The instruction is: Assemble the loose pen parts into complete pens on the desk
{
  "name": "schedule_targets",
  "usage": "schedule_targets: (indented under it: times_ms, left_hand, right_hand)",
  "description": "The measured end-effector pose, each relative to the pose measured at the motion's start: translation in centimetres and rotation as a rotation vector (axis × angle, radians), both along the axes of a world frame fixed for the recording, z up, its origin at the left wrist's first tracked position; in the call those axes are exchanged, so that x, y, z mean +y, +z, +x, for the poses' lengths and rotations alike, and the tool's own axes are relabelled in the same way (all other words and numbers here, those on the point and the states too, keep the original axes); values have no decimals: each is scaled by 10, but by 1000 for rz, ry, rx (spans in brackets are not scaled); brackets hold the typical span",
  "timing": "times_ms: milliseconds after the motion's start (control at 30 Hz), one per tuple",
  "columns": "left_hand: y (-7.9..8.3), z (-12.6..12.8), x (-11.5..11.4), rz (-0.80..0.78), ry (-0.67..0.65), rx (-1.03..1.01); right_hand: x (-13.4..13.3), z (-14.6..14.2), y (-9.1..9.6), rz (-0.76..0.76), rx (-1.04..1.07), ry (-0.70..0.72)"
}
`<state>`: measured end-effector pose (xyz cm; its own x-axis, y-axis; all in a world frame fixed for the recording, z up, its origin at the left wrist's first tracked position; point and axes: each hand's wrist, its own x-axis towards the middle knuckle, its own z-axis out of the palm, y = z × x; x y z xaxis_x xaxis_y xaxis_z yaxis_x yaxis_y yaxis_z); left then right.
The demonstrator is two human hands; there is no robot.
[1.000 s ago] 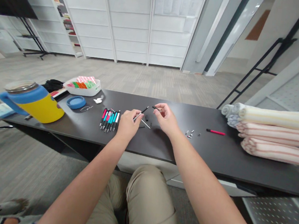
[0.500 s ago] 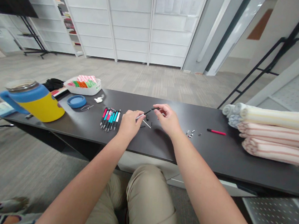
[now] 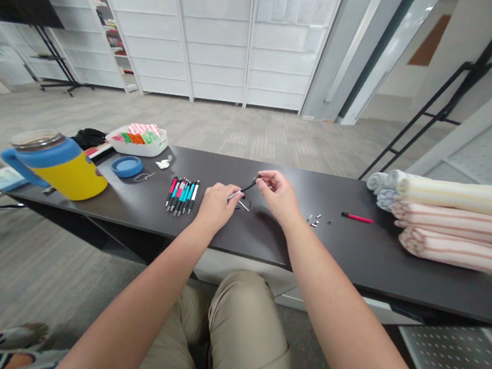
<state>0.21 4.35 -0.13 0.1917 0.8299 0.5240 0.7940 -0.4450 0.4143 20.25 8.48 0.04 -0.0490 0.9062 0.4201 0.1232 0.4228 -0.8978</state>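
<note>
Above the dark desk, my left hand (image 3: 217, 206) is closed around the pale lower end of a pen (image 3: 248, 188). My right hand (image 3: 278, 194) pinches the pen's black upper end between thumb and fingertips. Whether the pen is in one piece or in parts is too small to tell. Just below it lie a thin silver rod (image 3: 244, 205) and small dark pieces, partly hidden by my left hand. Left of my hands, several pens (image 3: 181, 196) in red, teal, black and white lie side by side. Small metal pieces (image 3: 314, 220) are scattered to the right, near a red-and-black pen part (image 3: 357, 218).
At the left stand a yellow-and-blue jug (image 3: 70, 167), its blue lid (image 3: 126, 166) and a white basket (image 3: 143, 150) of colourful packets. Rolled striped towels (image 3: 459, 217) are stacked at the right end of the desk (image 3: 344, 255). Part of another person shows at lower left.
Both hands have shifted slightly to the right with the pen between them. The things on the desk lie as before.
</note>
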Motion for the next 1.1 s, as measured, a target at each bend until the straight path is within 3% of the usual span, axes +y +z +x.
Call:
schedule_targets:
  times_ms: [333, 667, 1100]
  left_hand:
    - [0, 0, -1, -10, -26, -36]
    - [3, 1, -3, -24, -27, 14]
    - [-2, 0, -2, -14, -28, 9]
  right_hand:
    - [1, -3, -4, -58, 83, 36]
    - [-1, 0, -8, 11, -63, 68]
    - [1, -1, -12, -5, -54, 108]
